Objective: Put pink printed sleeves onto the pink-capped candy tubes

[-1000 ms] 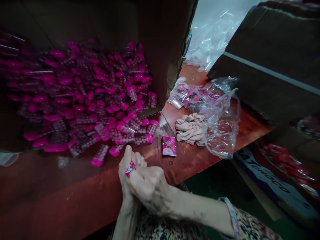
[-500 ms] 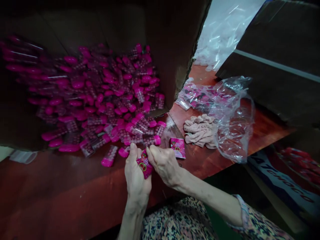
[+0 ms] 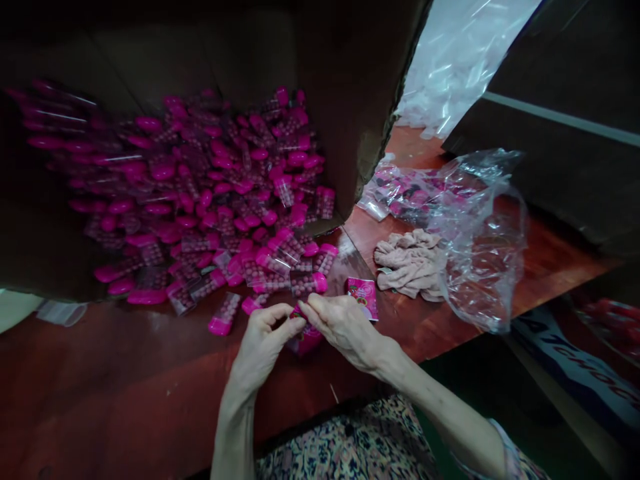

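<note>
**Red varnished tabletop** (image 3: pixel 100 380) in front of you, and action at the edge! Where are your hands?

Together: your left hand (image 3: pixel 263 348) and right hand (image 3: pixel 345 327) are pinching a pink packet (image 3: pixel 306 341) between their fingertips.

Readable writing?

Only "TCHOC" on a printed carton (image 3: pixel 580 373), low right. Pink-capped clear tubes (image 3: pixel 225 267) heap inside a cardboard box (image 3: pixel 350 87), just past your hands.

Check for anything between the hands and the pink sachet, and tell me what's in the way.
Nothing visible stands in the way: the left hand and the right hand both grip the pink sachet at its top edge.
</note>
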Tool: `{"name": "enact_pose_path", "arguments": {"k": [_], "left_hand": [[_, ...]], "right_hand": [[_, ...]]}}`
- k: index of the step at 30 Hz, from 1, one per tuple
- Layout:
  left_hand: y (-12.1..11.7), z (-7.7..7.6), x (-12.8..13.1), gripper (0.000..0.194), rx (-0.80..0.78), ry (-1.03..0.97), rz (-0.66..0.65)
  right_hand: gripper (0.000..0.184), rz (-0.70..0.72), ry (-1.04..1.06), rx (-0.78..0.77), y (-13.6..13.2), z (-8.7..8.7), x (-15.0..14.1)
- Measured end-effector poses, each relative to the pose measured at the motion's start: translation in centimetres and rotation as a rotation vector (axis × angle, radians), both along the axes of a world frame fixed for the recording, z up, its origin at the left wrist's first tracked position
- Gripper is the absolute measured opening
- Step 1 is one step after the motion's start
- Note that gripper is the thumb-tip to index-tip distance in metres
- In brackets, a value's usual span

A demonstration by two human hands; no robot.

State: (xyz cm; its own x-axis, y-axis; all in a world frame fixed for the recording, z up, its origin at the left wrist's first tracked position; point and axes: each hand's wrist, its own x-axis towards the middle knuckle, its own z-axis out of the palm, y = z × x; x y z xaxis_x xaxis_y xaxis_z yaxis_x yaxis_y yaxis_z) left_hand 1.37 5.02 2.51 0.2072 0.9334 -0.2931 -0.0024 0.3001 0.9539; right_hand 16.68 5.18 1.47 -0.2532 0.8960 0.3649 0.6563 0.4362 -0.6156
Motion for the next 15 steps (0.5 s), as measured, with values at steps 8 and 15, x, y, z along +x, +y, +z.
{"name": "enact_pose_path", "arguments": {"k": [8, 15], "left_hand": [[-2.0, -1.6, 4.8, 0.015, -0.256, -0.498, 0.705], [-1.4, -0.8, 4.0, 0.026, -0.106, -0.383, 0.713]], "right_hand": [[0.034, -0.297, 0.192, -0.096, -1.5, -1.0, -2.1], [0.029, -0.322, 0.218, 0.011, -1.9, -1.7, -3.7]]}}
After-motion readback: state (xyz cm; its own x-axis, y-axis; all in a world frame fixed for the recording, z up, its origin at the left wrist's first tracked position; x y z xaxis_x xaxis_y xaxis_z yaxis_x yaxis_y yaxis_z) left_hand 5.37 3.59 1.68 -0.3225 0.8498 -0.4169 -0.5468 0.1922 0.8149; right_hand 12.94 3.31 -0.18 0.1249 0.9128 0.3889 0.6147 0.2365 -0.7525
